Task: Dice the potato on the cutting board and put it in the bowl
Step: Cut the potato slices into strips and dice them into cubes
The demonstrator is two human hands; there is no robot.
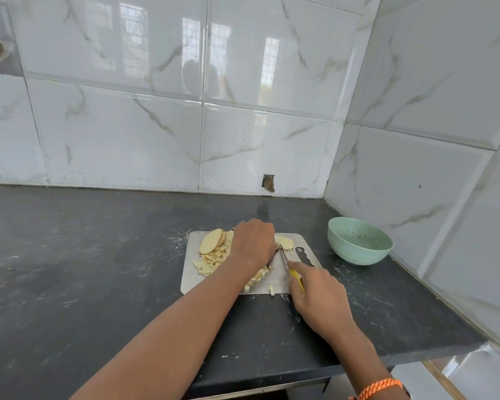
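A steel cutting board (192, 274) lies on the dark counter. On it are round potato slices (212, 241), a heap of cut potato pieces (211, 259) and a small potato chunk (285, 241) at the far edge. My left hand (253, 243) lies curled over potato in the middle of the board; what is under it is hidden. My right hand (315, 290) grips a yellow-handled knife (285, 259), its blade pointing at the left hand's fingers. A pale green bowl (358, 241) stands to the right of the board, with only a few specks inside.
The black counter (84, 269) stretches to the left and ends at a front edge close to me. White tiled walls close the back and the right side, forming a corner behind the bowl. An orange braided band (378, 388) is on my right wrist.
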